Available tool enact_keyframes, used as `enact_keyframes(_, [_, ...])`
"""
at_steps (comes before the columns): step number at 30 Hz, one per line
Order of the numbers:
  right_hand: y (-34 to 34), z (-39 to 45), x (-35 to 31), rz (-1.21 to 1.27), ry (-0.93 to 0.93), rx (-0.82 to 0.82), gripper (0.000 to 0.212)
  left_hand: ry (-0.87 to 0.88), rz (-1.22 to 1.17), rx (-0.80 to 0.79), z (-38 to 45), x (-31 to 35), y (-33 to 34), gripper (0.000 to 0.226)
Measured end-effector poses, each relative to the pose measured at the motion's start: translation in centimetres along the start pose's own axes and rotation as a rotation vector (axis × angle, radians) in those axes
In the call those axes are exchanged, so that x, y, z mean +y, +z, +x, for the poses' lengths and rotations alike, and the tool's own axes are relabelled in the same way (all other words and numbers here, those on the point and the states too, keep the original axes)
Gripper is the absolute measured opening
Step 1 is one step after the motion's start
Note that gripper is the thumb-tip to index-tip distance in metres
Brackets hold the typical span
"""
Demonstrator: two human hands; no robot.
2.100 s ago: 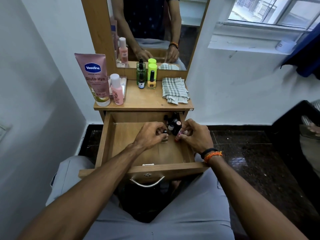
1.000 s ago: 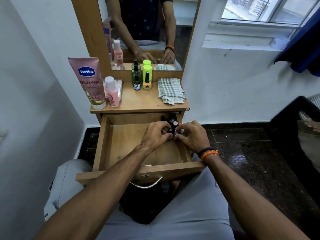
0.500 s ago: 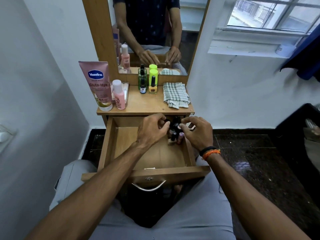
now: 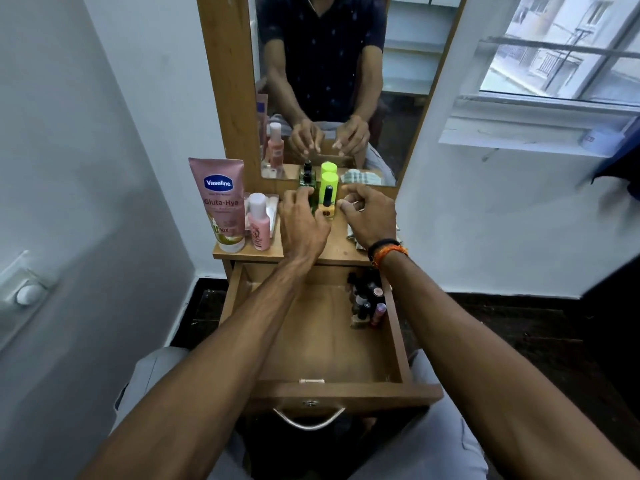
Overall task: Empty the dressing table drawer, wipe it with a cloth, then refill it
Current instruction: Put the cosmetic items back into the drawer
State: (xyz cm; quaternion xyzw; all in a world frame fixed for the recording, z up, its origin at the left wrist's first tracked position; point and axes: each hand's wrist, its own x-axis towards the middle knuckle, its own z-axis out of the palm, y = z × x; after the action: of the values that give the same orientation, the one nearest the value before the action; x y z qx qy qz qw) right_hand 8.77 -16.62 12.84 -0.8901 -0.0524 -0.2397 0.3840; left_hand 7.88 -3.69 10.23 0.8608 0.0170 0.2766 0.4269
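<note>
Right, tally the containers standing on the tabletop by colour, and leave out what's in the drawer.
Pink: 2 (Vaseline tube, small pink bottle)
Green: 2 (dark green bottle, neon green bottle)
Yellow: 1 (nail polish bottle)
Total: 5 in view; the left hand covers part of the tabletop.

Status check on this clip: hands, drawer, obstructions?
Left hand reaching the green bottle, right hand empty. Drawer open, nail polish bottles inside. Nothing blocking.

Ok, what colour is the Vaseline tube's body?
Pink, with a blue logo; the Vaseline tube shows best in the head view.
</note>
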Motion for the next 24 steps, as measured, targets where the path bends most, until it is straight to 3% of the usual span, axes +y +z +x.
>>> enact_keyframes(5, [2.3,2.1,0.1,-0.023,0.06,-0.084,0.039,-0.076,-0.01,-0.021,1.3,-1.0,0.9,0.046])
enact_keyframes(17, [4.4,3.0,0.7,-0.064,0.004,-0.007,0.018,-0.057,0.057,-0.031,1.7,-2.2,2.2,0.049])
enact_keyframes(24, [4.4,2.7,1.1,-0.05,-0.013,-0.027,0.022,-0.009,0.052,-0.017,2.3,-2.3,2.5,0.036])
